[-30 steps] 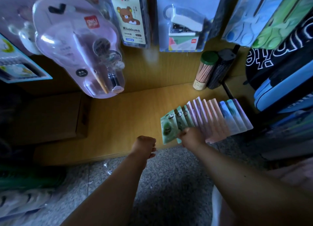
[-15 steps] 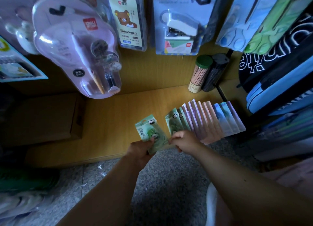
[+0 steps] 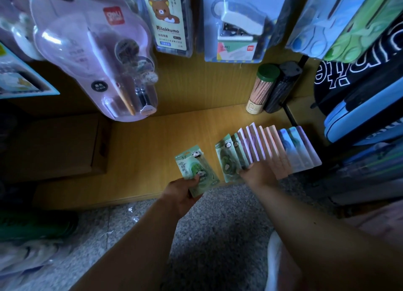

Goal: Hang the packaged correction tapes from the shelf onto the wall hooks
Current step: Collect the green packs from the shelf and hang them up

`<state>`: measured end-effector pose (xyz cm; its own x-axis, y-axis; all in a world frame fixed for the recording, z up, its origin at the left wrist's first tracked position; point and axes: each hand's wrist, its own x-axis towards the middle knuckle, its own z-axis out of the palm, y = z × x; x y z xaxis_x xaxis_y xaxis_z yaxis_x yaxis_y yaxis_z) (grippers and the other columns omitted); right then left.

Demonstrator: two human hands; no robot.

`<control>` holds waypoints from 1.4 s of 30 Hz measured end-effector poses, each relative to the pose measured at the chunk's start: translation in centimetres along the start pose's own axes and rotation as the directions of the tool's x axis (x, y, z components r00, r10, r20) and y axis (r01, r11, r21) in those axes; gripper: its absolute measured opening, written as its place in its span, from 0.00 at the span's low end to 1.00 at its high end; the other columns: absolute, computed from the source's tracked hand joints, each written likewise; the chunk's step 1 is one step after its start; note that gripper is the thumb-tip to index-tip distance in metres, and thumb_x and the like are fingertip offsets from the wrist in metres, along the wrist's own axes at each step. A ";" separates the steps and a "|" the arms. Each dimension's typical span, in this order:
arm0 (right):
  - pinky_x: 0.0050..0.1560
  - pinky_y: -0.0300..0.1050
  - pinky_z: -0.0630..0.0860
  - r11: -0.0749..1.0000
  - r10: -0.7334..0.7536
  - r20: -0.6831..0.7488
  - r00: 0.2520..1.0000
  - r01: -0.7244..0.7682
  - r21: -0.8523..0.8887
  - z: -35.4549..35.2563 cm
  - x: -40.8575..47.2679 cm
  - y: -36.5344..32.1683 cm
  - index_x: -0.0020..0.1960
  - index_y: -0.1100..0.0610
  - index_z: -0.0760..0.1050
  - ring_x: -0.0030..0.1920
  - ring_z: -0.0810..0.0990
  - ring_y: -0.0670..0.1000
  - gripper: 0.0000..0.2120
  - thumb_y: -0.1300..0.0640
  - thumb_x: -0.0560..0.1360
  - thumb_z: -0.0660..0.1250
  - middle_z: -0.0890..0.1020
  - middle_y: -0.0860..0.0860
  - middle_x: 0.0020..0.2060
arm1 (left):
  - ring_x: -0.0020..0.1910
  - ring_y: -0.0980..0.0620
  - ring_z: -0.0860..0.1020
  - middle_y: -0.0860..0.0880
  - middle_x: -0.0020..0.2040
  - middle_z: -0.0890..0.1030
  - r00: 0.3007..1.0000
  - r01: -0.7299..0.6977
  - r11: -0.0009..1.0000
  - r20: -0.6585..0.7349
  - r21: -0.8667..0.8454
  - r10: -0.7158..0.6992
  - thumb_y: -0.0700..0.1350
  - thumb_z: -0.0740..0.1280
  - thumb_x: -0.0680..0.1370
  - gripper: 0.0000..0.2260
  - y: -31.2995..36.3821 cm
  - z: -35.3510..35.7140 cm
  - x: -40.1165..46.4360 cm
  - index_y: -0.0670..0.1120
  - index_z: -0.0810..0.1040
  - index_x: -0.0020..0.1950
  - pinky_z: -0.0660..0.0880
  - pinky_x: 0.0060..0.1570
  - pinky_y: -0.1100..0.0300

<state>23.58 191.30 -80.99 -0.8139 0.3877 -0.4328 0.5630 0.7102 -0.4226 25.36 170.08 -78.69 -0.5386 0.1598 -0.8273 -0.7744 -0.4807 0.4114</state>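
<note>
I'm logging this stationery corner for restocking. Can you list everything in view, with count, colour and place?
Held correction tape pack: one, green, in the left hand above the shelf's front edge.
Fanned correction tape packs: a row, exact count unclear; green, pink-purple, then blue; on the shelf, right.
Shelf: one, yellow wood, low against the wall.
Pencil tube: one, green lid, back of shelf.
Dark tube: one, black, beside it.
Bear card pack: one, hanging.
Stapler pack: one, blue, hanging.
Pink blister pack: one, hanging left.
Cardboard box: one, brown, left.
Left hand: grips the held pack.
Right hand: on the fanned row's green end.
</note>
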 end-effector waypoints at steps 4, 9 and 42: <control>0.48 0.48 0.79 1.000 -0.014 0.060 0.998 0.016 -0.026 0.5 0.4 0.4 0.48 0.59 0.82 0.47 0.82 0.57 0.10 0.53 0.74 0.69 0.84 0.55 0.45 | 0.47 0.45 0.82 0.42 0.52 0.83 1.000 0.009 0.999 -0.023 0.036 -0.008 0.35 0.67 0.78 0.10 -0.1 -0.6 0.6 0.38 0.77 0.59 0.78 0.36 0.55; 0.47 0.43 0.77 0.996 -0.067 -0.015 0.998 0.067 0.053 0.0 -0.1 -1.0 0.46 0.57 0.83 0.47 0.82 0.55 0.08 0.52 0.74 0.69 0.85 0.54 0.44 | 0.46 0.44 0.80 0.41 0.49 0.81 0.997 -0.050 0.999 -0.055 -0.002 0.049 0.38 0.63 0.81 0.08 0.0 -0.8 0.8 0.38 0.75 0.60 0.76 0.40 0.52; 0.37 0.37 0.77 0.938 0.035 -0.110 0.993 0.005 0.347 -2.9 -1.5 -1.2 0.45 0.56 0.79 0.35 0.80 0.52 0.09 0.51 0.76 0.67 0.84 0.52 0.40 | 0.45 0.45 0.85 0.38 0.61 0.80 0.957 -0.175 0.960 0.190 -0.217 0.217 0.43 0.69 0.71 0.30 1.2 -0.1 -1.0 0.38 0.70 0.72 0.82 0.38 0.52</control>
<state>23.72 191.55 -77.47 -0.8045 0.4748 -0.3568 0.5734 0.4644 -0.6749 25.01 169.21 -77.38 -0.7469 0.2126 -0.6301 -0.5778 -0.6765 0.4566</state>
